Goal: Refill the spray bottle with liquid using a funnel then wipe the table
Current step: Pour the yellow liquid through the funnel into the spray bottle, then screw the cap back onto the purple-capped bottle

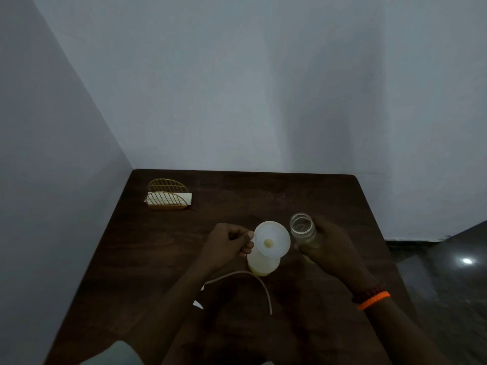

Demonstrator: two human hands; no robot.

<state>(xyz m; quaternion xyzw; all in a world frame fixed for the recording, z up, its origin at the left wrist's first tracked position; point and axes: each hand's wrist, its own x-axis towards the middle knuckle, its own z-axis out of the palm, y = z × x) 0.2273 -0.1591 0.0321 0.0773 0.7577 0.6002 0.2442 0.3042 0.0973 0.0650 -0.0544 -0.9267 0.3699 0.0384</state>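
Observation:
A white funnel (271, 239) sits in the mouth of a translucent spray bottle body (262, 264) that holds yellowish liquid and stands near the middle of the dark wooden table (158, 246). My left hand (229, 245) pinches the funnel's rim tab on its left side. My right hand (329, 248) holds a clear glass jar (303, 227), tilted with its open mouth toward the funnel; a little pale liquid shows inside it. The spray head's thin white dip tube (253, 279) curves across the table in front of the bottle, its head mostly hidden under my left forearm.
A gold wire napkin holder (167, 197) with white napkins stands at the table's far left corner, close to the wall. Walls bound the table on the left and behind. The table's right edge drops to a dark floor (448, 272).

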